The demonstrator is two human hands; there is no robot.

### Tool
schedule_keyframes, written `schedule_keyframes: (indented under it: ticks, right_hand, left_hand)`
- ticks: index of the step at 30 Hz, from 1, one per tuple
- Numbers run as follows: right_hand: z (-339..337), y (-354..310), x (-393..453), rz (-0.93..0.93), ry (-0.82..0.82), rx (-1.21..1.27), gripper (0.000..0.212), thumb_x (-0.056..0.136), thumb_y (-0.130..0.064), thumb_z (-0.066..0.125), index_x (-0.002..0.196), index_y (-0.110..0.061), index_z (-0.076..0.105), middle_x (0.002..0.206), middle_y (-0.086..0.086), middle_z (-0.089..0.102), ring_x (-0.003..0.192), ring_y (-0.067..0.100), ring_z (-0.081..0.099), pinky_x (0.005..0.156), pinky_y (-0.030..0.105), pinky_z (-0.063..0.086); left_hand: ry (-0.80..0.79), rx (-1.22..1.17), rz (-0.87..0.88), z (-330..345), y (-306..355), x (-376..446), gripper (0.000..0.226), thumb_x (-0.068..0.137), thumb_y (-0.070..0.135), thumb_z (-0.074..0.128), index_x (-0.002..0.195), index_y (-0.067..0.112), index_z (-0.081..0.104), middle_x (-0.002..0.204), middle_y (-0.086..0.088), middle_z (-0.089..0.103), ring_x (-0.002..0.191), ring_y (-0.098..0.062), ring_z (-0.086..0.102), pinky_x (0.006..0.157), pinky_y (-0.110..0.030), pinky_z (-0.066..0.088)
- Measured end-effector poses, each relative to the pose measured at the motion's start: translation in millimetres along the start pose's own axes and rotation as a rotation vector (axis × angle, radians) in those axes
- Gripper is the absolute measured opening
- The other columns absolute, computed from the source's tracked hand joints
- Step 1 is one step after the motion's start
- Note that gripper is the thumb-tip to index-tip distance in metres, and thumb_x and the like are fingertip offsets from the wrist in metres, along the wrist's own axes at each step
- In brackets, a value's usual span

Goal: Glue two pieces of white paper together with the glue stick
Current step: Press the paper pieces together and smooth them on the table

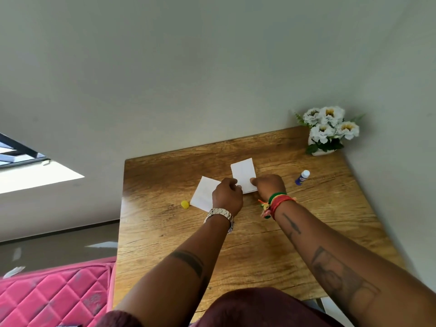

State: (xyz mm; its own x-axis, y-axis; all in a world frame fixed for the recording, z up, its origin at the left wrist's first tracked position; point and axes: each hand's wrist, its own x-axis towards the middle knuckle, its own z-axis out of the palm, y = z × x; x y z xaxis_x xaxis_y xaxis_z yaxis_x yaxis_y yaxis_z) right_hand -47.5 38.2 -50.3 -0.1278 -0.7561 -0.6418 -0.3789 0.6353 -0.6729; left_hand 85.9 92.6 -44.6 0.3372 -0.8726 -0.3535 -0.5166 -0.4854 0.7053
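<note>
Two bare forearms reach out over a wooden table (236,251) with a warm brown grain. The left hand (227,194), with a silver metal watch (219,214) on its wrist, is curled knuckles-up, and its fingers are bent down onto the near right corner of a small white rectangular piece of paper (204,193) that lies flat and skewed on the wood. Whether those fingers pinch the sheet or only press on it cannot be told, since the back of the hand hides them.

The right hand (269,185), wearing red, green and yellow woven bracelets (274,204), is also loosely closed. Its fingertips (253,181) touch the right edge of a second white rectangular piece of paper (243,174), which extends away from them toward the far side of the table. This sheet's near left corner lies between the two hands, close to the left knuckles; the two sheets look just beside each other there (the hand covers the spot, so overlap cannot be judged).

A blue glue stick with a white exposed end (302,177) lies uncapped on the table to the right of the right hand, apart from the fingers. Its small round yellow cap (185,204) sits left of the left hand, just beside the first sheet's near left edge.

A white pot of white artificial flowers (326,131) stands at the far right corner, well beyond the fingers.
</note>
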Motion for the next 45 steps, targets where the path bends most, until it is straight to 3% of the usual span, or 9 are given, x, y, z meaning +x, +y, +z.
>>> schedule_keyframes:
  ticks: [7,10,13,16,24,32,35,39,45]
  right_hand:
    - [16,-3,-15,0.007,0.002,0.224,0.024,0.092,-0.02,0.069,0.085,0.003,0.072,0.064,0.012,0.069,0.037,0.014,0.059,0.035,0.017,0.04]
    - [28,0,-22,0.046,-0.057,0.327,0.019,0.09,-0.017,0.073,0.077,-0.004,0.068,0.056,0.01,0.065,0.033,0.014,0.055,0.032,0.018,0.037]
    - [41,4,-25,0.095,-0.073,0.38,0.019,0.087,-0.018,0.076,0.077,-0.003,0.069,0.051,0.008,0.065,0.034,0.016,0.055,0.034,0.02,0.04]
    - [47,10,-30,0.108,-0.08,0.42,0.019,0.085,-0.016,0.078,0.079,-0.001,0.068,0.051,0.008,0.065,0.039,0.018,0.057,0.038,0.024,0.045]
    - [23,15,-36,-0.003,-0.034,0.273,0.014,0.087,-0.02,0.077,0.084,-0.007,0.071,0.063,0.008,0.068,0.046,0.017,0.06,0.04,0.02,0.045]
    - [18,13,-38,-0.058,-0.049,0.13,0.012,0.089,-0.021,0.075,0.084,-0.011,0.07,0.07,0.005,0.068,0.052,0.016,0.06,0.042,0.02,0.046]
    - [23,12,-39,-0.099,-0.033,0.077,0.011,0.089,-0.021,0.075,0.084,-0.013,0.069,0.074,0.004,0.07,0.056,0.016,0.062,0.05,0.026,0.053]
    - [23,9,-36,-0.178,-0.005,0.017,0.011,0.09,-0.021,0.073,0.082,-0.014,0.07,0.079,0.004,0.072,0.059,0.017,0.064,0.06,0.032,0.058]
    - [17,6,-25,-0.207,-0.015,-0.032,0.009,0.093,-0.021,0.07,0.094,-0.013,0.074,0.074,-0.001,0.07,0.057,0.012,0.062,0.048,0.022,0.049]
  left_hand:
    - [0.231,-0.033,0.064,-33,-7,0,0.017,0.095,0.018,0.058,0.103,0.018,0.073,0.101,-0.002,0.075,0.086,-0.017,0.067,0.061,-0.021,0.042]
    - [0.247,0.237,0.179,-57,-31,5,0.024,0.096,0.016,0.056,0.11,0.019,0.074,0.111,-0.005,0.072,0.098,-0.026,0.065,0.079,-0.037,0.054]
    - [0.137,0.718,0.302,-70,-61,1,0.037,0.092,0.017,0.061,0.127,0.028,0.069,0.132,-0.002,0.061,0.123,-0.032,0.049,0.1,-0.046,0.04]
    - [0.077,0.875,0.381,-69,-76,-4,0.039,0.091,0.02,0.061,0.129,0.03,0.066,0.132,-0.002,0.061,0.124,-0.033,0.047,0.101,-0.045,0.033]
    - [0.046,0.765,0.429,-44,-56,-9,0.042,0.087,0.011,0.054,0.121,0.031,0.068,0.121,0.003,0.065,0.112,-0.031,0.051,0.096,-0.045,0.033]
    - [0.114,0.232,0.396,-47,-58,-9,0.023,0.093,0.007,0.059,0.108,0.014,0.074,0.114,-0.006,0.07,0.101,-0.026,0.067,0.086,-0.034,0.052]
    - [0.113,0.202,0.369,-49,-61,-8,0.022,0.093,0.006,0.059,0.106,0.015,0.075,0.113,-0.005,0.07,0.1,-0.024,0.066,0.08,-0.026,0.049]
    - [0.107,0.206,0.352,-52,-62,-5,0.022,0.094,0.008,0.06,0.108,0.017,0.075,0.115,-0.005,0.067,0.099,-0.025,0.065,0.081,-0.033,0.053]
    - [0.204,0.434,0.213,-43,-64,-12,0.032,0.097,0.029,0.055,0.127,0.024,0.063,0.129,-0.003,0.059,0.12,-0.031,0.051,0.102,-0.047,0.035]
